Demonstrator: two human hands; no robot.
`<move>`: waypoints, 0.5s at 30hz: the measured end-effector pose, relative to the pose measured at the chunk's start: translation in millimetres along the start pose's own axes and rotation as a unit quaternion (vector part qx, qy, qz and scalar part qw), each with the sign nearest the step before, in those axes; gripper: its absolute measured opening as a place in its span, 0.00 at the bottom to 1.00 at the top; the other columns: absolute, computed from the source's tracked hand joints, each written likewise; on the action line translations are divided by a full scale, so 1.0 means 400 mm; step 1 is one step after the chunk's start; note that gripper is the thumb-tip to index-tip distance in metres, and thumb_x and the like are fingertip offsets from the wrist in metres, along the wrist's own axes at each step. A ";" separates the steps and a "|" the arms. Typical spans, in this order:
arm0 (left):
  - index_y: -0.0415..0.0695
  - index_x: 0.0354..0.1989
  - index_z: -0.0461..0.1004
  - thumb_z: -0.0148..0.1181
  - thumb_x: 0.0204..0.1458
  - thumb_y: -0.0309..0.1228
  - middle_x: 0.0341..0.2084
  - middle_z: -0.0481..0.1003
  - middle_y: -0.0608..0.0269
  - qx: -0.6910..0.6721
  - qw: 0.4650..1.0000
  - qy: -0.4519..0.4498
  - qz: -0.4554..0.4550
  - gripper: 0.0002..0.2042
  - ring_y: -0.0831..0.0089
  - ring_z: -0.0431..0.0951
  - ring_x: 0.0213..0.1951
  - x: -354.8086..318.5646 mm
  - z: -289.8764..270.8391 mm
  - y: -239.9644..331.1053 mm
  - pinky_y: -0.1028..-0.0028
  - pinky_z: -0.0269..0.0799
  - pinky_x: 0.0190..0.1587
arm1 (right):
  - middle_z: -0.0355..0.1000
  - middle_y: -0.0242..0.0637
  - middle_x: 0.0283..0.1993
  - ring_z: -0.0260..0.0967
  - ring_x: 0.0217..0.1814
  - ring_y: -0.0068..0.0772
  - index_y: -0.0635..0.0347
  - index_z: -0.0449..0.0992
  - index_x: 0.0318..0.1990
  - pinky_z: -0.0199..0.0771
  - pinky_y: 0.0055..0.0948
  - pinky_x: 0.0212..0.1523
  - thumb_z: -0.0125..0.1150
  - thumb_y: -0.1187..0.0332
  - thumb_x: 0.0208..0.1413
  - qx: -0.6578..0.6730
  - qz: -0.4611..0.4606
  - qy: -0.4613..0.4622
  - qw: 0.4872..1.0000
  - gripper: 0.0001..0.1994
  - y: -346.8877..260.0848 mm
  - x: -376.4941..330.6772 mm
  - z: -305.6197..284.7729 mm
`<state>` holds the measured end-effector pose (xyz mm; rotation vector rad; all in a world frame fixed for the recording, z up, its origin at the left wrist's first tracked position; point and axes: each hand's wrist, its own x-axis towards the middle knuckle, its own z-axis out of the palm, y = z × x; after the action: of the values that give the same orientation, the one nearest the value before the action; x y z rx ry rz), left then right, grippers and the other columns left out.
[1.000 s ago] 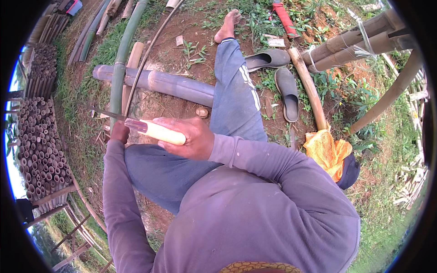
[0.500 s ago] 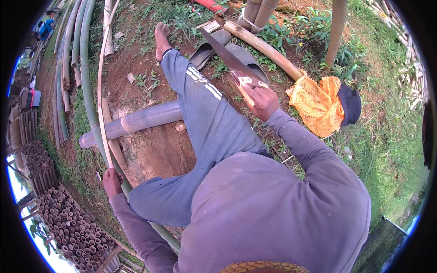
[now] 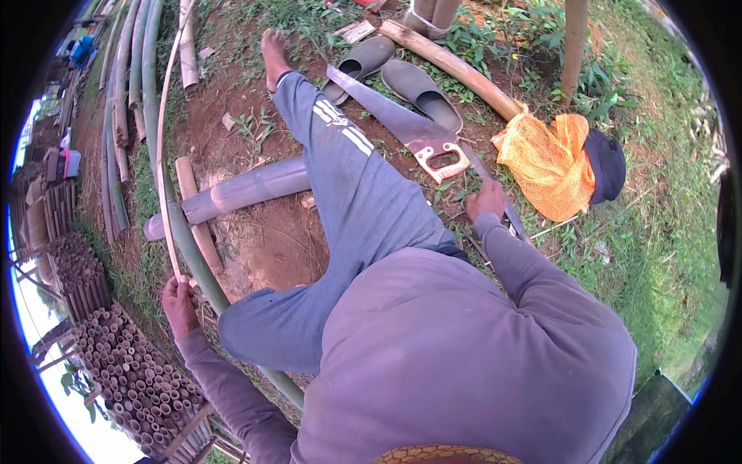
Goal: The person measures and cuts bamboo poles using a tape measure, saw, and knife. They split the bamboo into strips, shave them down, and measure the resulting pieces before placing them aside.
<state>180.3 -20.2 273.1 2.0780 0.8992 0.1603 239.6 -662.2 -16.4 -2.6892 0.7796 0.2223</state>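
My left hand point(image 3: 182, 305) is closed round the lower end of a long, thin, pale bamboo strip point(image 3: 161, 155), which rises past the left side of my legs. The hand saw point(image 3: 390, 116), with its pale wooden handle point(image 3: 442, 160), lies on the ground beside my right leg, free of my hands. My right hand point(image 3: 486, 199) is just beyond its handle, over a long dark flat tool point(image 3: 515, 219) on the ground. Its fingers are partly hidden, and I cannot tell whether they grip the tool.
Beneath the strip runs a green bamboo pole point(image 3: 185, 240), crossing a thick bamboo piece point(image 3: 251, 189). Dark slip-on shoes point(image 3: 421, 93) lie ahead. An orange net bag point(image 3: 549, 166) and dark cap point(image 3: 605, 166) sit at right. Cut bamboo tubes point(image 3: 131, 371) are stacked at left.
My right hand has let go of the saw, now lying on the ground, and moved right and nearer, over the dark tool. My left hand, still holding the strip, has shifted slightly left.
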 end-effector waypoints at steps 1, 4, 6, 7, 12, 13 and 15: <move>0.41 0.46 0.77 0.61 0.64 0.35 0.23 0.70 0.73 -0.031 0.999 -0.038 -0.008 0.10 0.86 0.66 0.20 -0.005 -0.011 0.009 0.83 0.60 0.19 | 0.67 0.42 0.61 0.64 0.68 0.46 0.49 0.70 0.60 0.66 0.51 0.63 0.64 0.64 0.52 -0.041 0.074 0.001 0.996 0.26 0.054 -0.004 -0.007; 0.40 0.53 0.73 0.56 0.65 0.32 0.29 0.74 0.71 -0.098 0.991 -0.088 0.006 0.12 0.84 0.71 0.25 -0.038 0.012 0.111 0.81 0.67 0.28 | 0.59 0.44 0.68 0.60 0.70 0.49 0.49 0.64 0.64 0.67 0.58 0.63 0.70 0.58 0.51 -0.137 0.255 -0.070 0.955 0.33 0.189 -0.055 -0.071; 0.41 0.55 0.71 0.60 0.63 0.30 0.32 0.75 0.69 -0.083 0.993 -0.090 0.003 0.14 0.83 0.75 0.28 -0.073 0.037 0.173 0.81 0.69 0.30 | 0.65 0.52 0.64 0.65 0.68 0.56 0.57 0.64 0.63 0.69 0.52 0.65 0.74 0.58 0.49 -0.181 0.162 -0.111 0.964 0.36 0.504 -0.005 0.077; 0.40 0.53 0.71 0.61 0.62 0.29 0.34 0.77 0.67 -0.074 0.993 -0.086 -0.013 0.14 0.83 0.76 0.28 -0.088 0.049 0.179 0.81 0.70 0.30 | 0.67 0.55 0.59 0.69 0.63 0.60 0.60 0.65 0.61 0.71 0.49 0.63 0.72 0.62 0.49 -0.154 0.127 -0.134 0.971 0.32 0.506 -0.028 0.050; 0.38 0.51 0.72 0.63 0.59 0.27 0.29 0.79 0.66 -0.123 0.992 -0.035 -0.018 0.14 0.84 0.74 0.22 -0.116 0.071 0.170 0.81 0.68 0.23 | 0.76 0.62 0.50 0.75 0.56 0.62 0.63 0.68 0.54 0.74 0.49 0.58 0.68 0.63 0.51 -0.154 0.073 -0.212 0.962 0.25 0.429 0.001 -0.021; 0.38 0.51 0.72 0.64 0.58 0.27 0.28 0.79 0.66 -0.157 0.987 -0.026 -0.011 0.14 0.84 0.74 0.21 -0.124 0.069 0.165 0.81 0.68 0.22 | 0.77 0.62 0.49 0.76 0.55 0.62 0.64 0.70 0.53 0.74 0.50 0.58 0.67 0.61 0.51 -0.164 0.057 -0.175 0.969 0.24 0.438 -0.001 -0.018; 0.37 0.50 0.72 0.64 0.58 0.27 0.28 0.79 0.66 -0.207 0.978 -0.005 0.000 0.14 0.84 0.73 0.20 -0.138 0.052 0.164 0.81 0.67 0.21 | 0.78 0.63 0.47 0.77 0.54 0.63 0.66 0.73 0.51 0.74 0.51 0.56 0.64 0.58 0.52 -0.164 0.035 -0.121 0.978 0.23 0.478 -0.002 -0.002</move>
<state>183.8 -95.1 319.8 1.6895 0.7837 0.3104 135.2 -814.3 -67.1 -2.8604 0.8224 0.7398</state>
